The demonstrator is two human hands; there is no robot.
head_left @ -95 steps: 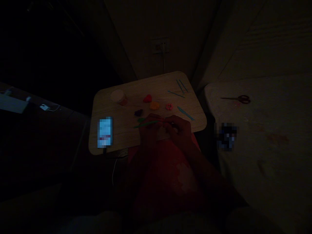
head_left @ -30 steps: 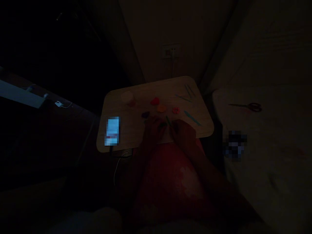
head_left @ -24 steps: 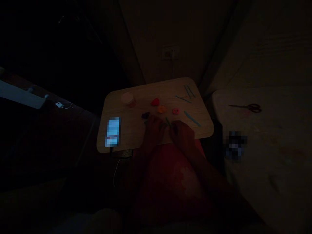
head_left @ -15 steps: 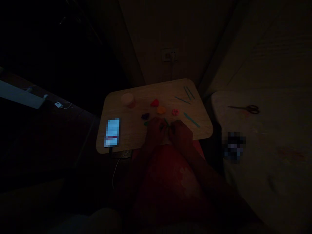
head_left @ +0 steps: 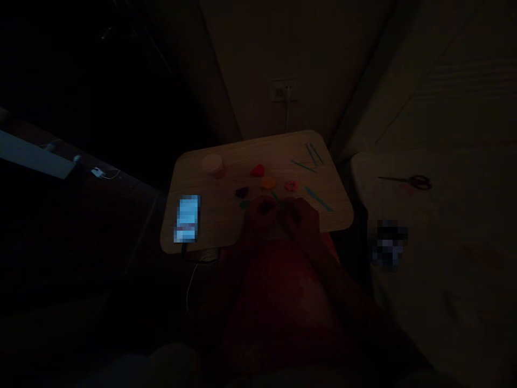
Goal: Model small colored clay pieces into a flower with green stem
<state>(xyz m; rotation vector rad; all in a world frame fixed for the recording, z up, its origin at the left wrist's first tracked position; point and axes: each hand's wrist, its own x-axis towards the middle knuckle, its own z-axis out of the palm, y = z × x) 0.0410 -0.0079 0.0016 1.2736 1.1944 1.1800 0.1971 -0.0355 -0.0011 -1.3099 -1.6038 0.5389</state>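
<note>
The light is very dim. My left hand (head_left: pixel 257 213) and my right hand (head_left: pixel 304 216) are close together at the near edge of a small wooden table (head_left: pixel 226 229), fingers curled in. A thin green strip (head_left: pixel 277 199), seemingly modelling clay, sticks up and away between them, its lower end at the fingertips of both hands. Beside my left hand lies a green lump (head_left: pixel 244 205). Past the hands are a dark purple lump (head_left: pixel 242 192), a red lump (head_left: pixel 257 170), a flat orange piece (head_left: pixel 267 183) and a pink ring-like flower shape (head_left: pixel 291 186).
Blue-green modelling tools lie at the right, the widest tool (head_left: pixel 319 199) nearest my right hand. A lidded tub (head_left: pixel 214 165) stands back left; a lit phone (head_left: pixel 187 218) lies front left with a cable. Scissors (head_left: pixel 406 181) rest on a pale surface at the right. A wall socket (head_left: pixel 283 90) is behind.
My hands have drawn slightly apart, and the green strip between them is tilted a little differently. The things on the table stay where they were; the view has shifted slightly.
</note>
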